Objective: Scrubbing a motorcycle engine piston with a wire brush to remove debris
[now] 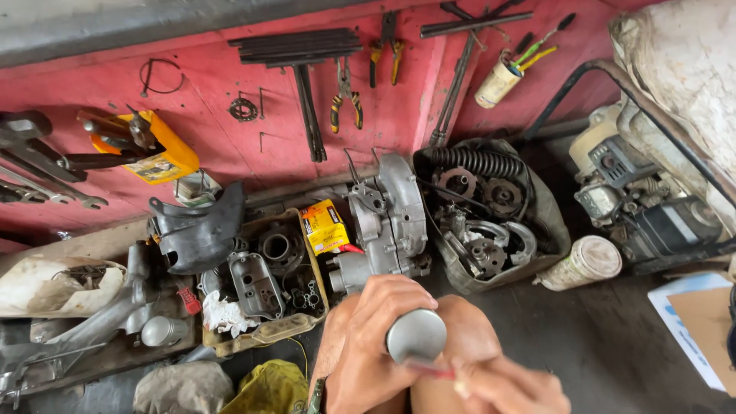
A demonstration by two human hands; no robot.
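The left hand (368, 345) is wrapped around a round grey metal piston (416, 334), fingers curled over its side so the domed crown faces up, low in the middle of the view and just above the person's knees. The right hand (498, 383) pinches a thin red-handled tool (429, 370) whose tip touches the piston's lower edge; whether it is a scraper, a pick or a small screwdriver cannot be told. By the look of it, the work in hand is cleaning or picking at the piston's rim, and the next stroke calls for a steady hold by the left hand and a light, controlled touch with the tool, so the tip does not slip off the curved metal toward the fingers. Just beyond the hands stands a grey engine case (387, 222), with a yellow box (325, 227) beside it and a tray of parts (268, 268) to its left. A bag of clutch parts and springs (491, 215) sits to the right, and pliers (346, 96) hang on the red wall (215, 130).
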